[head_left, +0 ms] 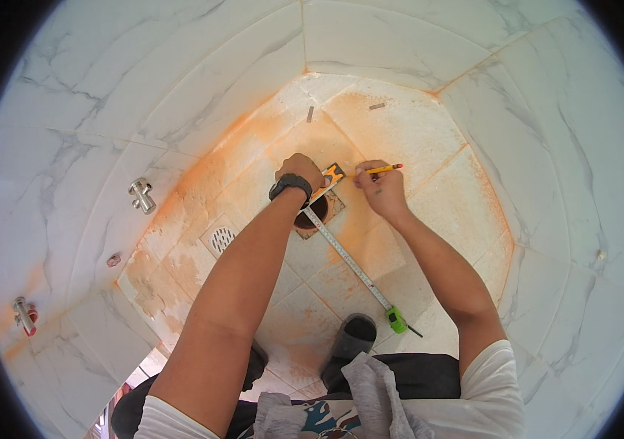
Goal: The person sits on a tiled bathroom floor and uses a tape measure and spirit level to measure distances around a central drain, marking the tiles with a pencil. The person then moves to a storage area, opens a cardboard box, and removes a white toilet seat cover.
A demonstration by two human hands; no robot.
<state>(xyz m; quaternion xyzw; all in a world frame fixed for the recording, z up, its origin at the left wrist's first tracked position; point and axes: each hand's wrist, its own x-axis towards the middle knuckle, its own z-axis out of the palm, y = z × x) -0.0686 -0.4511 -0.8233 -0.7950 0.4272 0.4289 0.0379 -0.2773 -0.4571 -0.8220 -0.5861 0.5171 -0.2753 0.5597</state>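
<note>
My left hand (299,169), with a black watch on its wrist, is closed and pressed down over a try square (335,174) with an orange-and-black handle. Part of the square's metal blade is hidden under that hand. In my right hand (386,192) is a yellow pencil (379,170), pinched just right of the square's handle, its tip close to the floor. A green tape measure (396,320) lies near my foot, its blade (352,262) pulled out across the tiles to a round floor hole (315,214) below my hands.
White marbled wall tiles (400,44) surround the orange-stained tile floor (400,132). A slotted drain cover (222,239) sits left of the hole. Metal valves (141,196) stick out of the left wall. Two small grey strips (377,106) lie toward the far corner. My slippered foot (356,331) stands nearby.
</note>
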